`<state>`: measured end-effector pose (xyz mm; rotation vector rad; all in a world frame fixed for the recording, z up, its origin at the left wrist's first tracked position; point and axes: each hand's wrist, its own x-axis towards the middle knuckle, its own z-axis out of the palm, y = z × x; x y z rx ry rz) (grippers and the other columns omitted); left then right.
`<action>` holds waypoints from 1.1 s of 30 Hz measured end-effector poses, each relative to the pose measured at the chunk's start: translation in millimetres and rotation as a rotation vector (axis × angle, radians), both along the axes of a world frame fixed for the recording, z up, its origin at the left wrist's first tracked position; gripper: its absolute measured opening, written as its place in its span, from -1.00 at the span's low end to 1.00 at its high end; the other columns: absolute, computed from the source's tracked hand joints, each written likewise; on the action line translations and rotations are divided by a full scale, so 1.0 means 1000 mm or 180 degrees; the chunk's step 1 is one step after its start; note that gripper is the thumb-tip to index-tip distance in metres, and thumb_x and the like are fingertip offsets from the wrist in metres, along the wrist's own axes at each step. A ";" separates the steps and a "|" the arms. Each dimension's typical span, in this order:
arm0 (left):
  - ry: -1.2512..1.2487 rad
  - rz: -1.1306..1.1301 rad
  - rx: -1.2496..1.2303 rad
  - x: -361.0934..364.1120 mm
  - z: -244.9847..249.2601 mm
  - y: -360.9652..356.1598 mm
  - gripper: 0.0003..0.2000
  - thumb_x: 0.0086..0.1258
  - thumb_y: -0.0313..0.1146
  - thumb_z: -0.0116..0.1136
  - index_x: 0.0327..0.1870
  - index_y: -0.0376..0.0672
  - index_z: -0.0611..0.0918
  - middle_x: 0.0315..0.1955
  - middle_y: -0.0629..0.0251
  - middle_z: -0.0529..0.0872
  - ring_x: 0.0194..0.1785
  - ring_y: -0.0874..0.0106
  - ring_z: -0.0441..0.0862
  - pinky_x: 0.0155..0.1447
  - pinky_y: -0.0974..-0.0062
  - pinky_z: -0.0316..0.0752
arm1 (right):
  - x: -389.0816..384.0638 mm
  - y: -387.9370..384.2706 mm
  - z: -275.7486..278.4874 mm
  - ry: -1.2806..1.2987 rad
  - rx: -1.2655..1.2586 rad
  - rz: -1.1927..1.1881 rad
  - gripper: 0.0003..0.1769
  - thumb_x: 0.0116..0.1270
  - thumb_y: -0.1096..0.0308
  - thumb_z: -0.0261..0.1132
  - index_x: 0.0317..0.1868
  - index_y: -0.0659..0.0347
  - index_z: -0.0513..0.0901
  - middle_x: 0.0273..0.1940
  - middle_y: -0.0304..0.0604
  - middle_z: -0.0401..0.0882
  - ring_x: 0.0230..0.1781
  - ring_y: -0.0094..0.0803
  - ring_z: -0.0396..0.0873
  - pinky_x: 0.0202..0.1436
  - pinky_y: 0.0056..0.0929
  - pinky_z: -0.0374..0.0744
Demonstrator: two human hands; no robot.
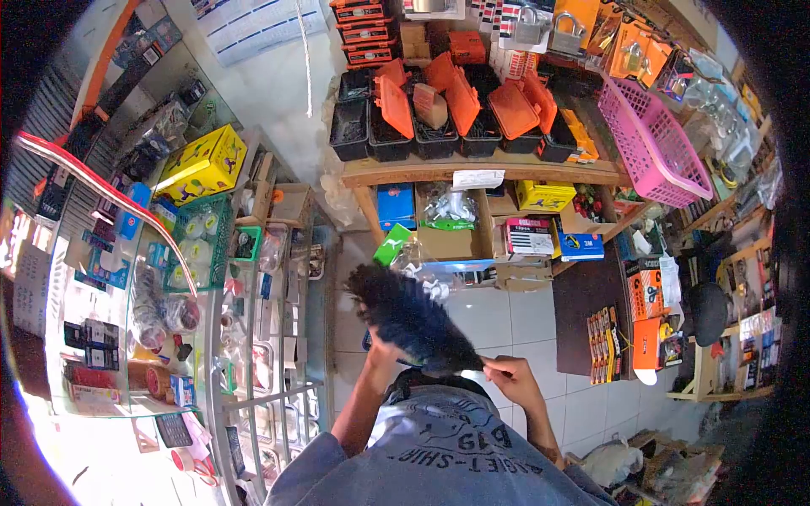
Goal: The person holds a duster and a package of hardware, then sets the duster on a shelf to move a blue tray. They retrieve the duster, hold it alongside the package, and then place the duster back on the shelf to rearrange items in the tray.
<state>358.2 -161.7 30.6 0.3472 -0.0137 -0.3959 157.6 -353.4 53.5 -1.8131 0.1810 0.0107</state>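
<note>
A feather duster (413,320) with dark, blackish-blue feathers stretches across the front of my body, its bushy tip toward the upper left. My right hand (510,379) is closed around its thin handle end at the lower right. Against the underside of the feathers is my left hand (384,346); the plumes cover its fingers, so their grip is hidden. Beyond the duster, a shelf holds an open cardboard box (456,240) with small plastic-bagged pieces.
Black bins (392,139) with orange lids line the wooden shelf ahead. A pink basket (654,139) juts out at upper right. On the left stands a glass display case (253,337) with a yellow box (201,164) on top. White floor tiles (536,316) show below.
</note>
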 end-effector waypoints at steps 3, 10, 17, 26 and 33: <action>0.0431 -0.0324 0.0374 0.005 0.026 0.007 -0.34 0.38 0.29 -0.23 0.29 -0.04 0.39 0.15 0.30 0.53 0.20 0.29 0.47 0.28 0.19 0.34 | 0.003 0.006 -0.001 0.0004 0.0116 0.0016 -0.68 0.27 0.54 0.25 0.05 0.23 0.63 -0.46 -0.20 0.58 -0.47 -0.56 0.48 -0.37 -0.59 0.46; 0.0622 0.0356 0.0592 -0.001 0.084 -0.007 -0.36 0.40 0.26 -0.25 0.30 -0.05 0.37 0.12 0.27 0.53 0.08 0.24 0.50 0.25 0.17 0.36 | 0.005 0.005 0.005 -0.0047 0.0027 -0.0123 -0.71 0.27 0.58 0.23 0.00 0.26 0.66 -0.46 -0.23 0.59 -0.45 -0.57 0.48 -0.37 -0.60 0.45; 0.0205 -0.0108 0.0258 0.018 0.038 0.023 -0.15 0.32 0.44 -0.47 0.31 -0.15 0.35 0.07 0.10 0.53 0.15 0.16 0.47 0.34 0.08 0.26 | -0.016 -0.012 -0.002 -0.0005 0.0025 -0.0082 -0.70 0.27 0.58 0.24 0.01 0.22 0.67 -0.50 -0.24 0.57 -0.49 -0.60 0.45 -0.41 -0.59 0.42; 0.1012 0.0079 -0.0165 0.020 0.038 0.023 -0.31 0.28 0.45 -0.27 -0.02 0.00 0.56 -0.39 0.33 0.63 -0.38 0.36 0.57 -0.23 0.37 0.56 | -0.011 -0.010 0.006 0.0006 0.0275 -0.0419 -0.72 0.27 0.52 0.26 0.00 0.24 0.67 -0.53 -0.27 0.55 -0.55 -0.61 0.39 -0.46 -0.58 0.38; 0.0300 -0.0291 -0.0320 0.021 0.043 0.022 -0.11 0.20 0.52 -0.30 0.23 -0.17 0.45 -0.06 0.22 0.62 -0.08 0.28 0.56 0.11 0.26 0.45 | -0.022 -0.031 0.000 0.0127 0.0159 0.0050 -0.69 0.25 0.50 0.30 0.03 0.18 0.66 -0.45 -0.25 0.61 -0.44 -0.60 0.49 -0.33 -0.59 0.48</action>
